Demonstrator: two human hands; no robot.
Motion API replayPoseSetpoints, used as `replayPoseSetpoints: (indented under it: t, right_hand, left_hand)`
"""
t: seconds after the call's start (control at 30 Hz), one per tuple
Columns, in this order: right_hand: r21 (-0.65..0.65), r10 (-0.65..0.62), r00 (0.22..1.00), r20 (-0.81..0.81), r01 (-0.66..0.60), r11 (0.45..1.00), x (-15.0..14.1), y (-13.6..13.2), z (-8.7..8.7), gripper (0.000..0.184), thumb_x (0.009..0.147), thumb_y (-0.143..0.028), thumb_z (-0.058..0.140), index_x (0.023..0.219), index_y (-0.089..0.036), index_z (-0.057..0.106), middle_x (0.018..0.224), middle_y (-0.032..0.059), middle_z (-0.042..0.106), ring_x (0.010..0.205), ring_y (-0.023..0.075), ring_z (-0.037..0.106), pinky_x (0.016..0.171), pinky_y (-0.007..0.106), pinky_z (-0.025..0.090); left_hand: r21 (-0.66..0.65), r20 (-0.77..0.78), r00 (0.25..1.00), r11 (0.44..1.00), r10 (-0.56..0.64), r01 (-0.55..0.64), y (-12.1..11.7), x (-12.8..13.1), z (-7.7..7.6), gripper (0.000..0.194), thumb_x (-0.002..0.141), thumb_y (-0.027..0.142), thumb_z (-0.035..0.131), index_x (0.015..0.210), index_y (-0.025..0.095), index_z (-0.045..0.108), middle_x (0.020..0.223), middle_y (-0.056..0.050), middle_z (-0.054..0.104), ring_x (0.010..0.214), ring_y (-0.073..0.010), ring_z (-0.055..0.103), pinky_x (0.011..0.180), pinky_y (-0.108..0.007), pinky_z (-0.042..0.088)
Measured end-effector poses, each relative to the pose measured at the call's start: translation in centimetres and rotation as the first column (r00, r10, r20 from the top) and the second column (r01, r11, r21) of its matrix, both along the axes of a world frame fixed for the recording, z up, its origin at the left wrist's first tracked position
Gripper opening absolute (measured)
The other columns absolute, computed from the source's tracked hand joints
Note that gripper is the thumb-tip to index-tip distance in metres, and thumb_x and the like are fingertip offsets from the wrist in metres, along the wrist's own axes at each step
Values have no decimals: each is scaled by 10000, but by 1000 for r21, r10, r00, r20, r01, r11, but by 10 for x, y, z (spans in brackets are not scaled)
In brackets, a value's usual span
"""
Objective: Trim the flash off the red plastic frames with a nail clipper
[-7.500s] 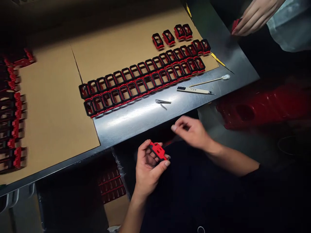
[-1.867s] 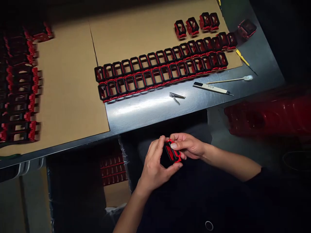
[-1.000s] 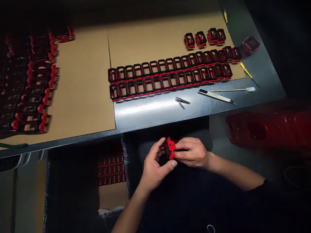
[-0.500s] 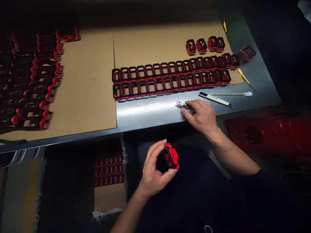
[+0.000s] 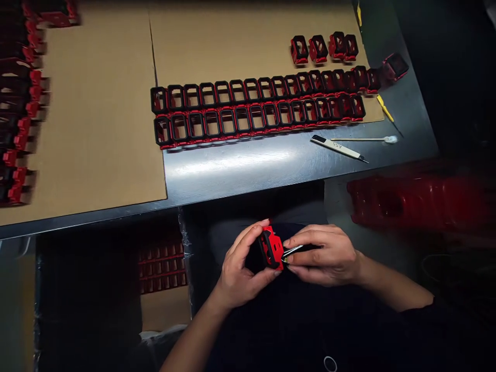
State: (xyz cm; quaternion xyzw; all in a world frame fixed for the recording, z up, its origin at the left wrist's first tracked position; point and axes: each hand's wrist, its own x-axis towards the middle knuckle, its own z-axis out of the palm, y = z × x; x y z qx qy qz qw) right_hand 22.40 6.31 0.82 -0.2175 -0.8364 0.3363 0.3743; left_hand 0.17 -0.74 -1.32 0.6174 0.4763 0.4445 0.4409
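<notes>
My left hand [image 5: 241,268] is closed around the edges of a red and black plastic frame [image 5: 274,249], holding it in the air below the table's front edge. The red side faces right and the black rim faces left. From the right, my right hand [image 5: 323,256] pinches a thin two-pronged metal tool [image 5: 293,251], which looks like tweezers. Its tip is at the frame's lower red side; whether it touches or enters an opening I cannot tell. Part of the tool is hidden by my fingers.
Two rows of similar frames [image 5: 243,119] stand on cardboard [image 5: 104,129], with several more behind and at the left. On the metal table [image 5: 232,165] lie a white-handled blade tool [image 5: 339,148], a cotton swab [image 5: 360,139] and a yellow-handled tool [image 5: 385,109]. A red object [image 5: 411,199] sits lower right.
My right hand has lifted the metal tool off the table and brought it down to the frame. My left hand still holds the frame in nearly the same place. The view has shifted.
</notes>
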Motion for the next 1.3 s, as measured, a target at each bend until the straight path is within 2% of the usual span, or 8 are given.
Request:
replayPoseSetpoints:
  t: [0.3, 0.53, 0.67, 0.83, 1.1, 1.23, 1.3]
  right_hand:
    - [55, 23, 1000, 17, -24, 998, -2, 3, 3, 96, 869, -216, 770, 947, -176, 731, 971, 61, 747, 753, 136, 677, 656, 252, 566]
    - [54, 23, 999, 46, -25, 998, -1, 3, 4, 73, 892, -226, 750, 950, -185, 733, 985, 56, 745, 775, 128, 674, 677, 242, 574]
    - [7, 52, 996, 73, -52, 999, 0, 2, 7, 69, 934, -219, 710, 978, -170, 730, 1030, 62, 743, 843, 151, 686, 714, 255, 594]
    - [-10, 82, 993, 88, -81, 997, -1, 0, 11, 61, 959, -194, 676, 985, -155, 716, 1036, 69, 738, 872, 148, 687, 748, 253, 607]
    - [80, 119, 974, 192, -136, 987, -2, 0, 20, 106, 976, -139, 606, 975, -147, 711, 995, 46, 737, 882, 155, 692, 733, 262, 599]
    - [199, 86, 959, 272, -143, 970, -6, 1, 27, 202, 1005, -148, 532, 936, -159, 721, 981, 29, 742, 729, 140, 639, 579, 285, 506]
    - [253, 26, 964, 265, -95, 963, -9, 11, 26, 185, 994, -159, 549, 922, -168, 719, 988, 22, 747, 684, 140, 607, 561, 300, 467]
  left_hand:
    - [10, -66, 997, 999, 31, -30, -3, -1, 2, 736, 874, 354, 764, 1522, 277, 423, 1412, -179, 603, 1261, -318, 628, 1058, -514, 540]
    - [38, -95, 995, 999, 25, -22, -1, -1, 2, 760, 876, 352, 763, 1539, 290, 396, 1406, -165, 605, 1254, -301, 627, 1050, -502, 546]
    - [57, -137, 991, 998, 12, -5, 1, -3, 3, 764, 884, 383, 754, 1548, 294, 388, 1368, -157, 612, 1254, -286, 611, 1019, -468, 566]
    - [57, -204, 979, 998, -18, 30, 0, -8, 8, 767, 887, 415, 744, 1552, 286, 384, 1330, -160, 619, 1217, -300, 628, 976, -481, 586]
    - [27, -285, 958, 999, 25, -18, -3, -8, 13, 712, 861, 434, 766, 1475, 259, 450, 1296, -133, 650, 1193, -296, 649, 989, -464, 587]
    - [9, -301, 951, 998, 66, -66, -7, -6, 8, 743, 851, 301, 742, 1507, 257, 396, 1286, -126, 622, 1181, -286, 639, 996, -470, 572]
    - [-20, -212, 972, 994, 98, -105, -9, -6, 3, 739, 849, 330, 740, 1503, 273, 401, 1285, -121, 589, 1162, -279, 642, 999, -476, 568]
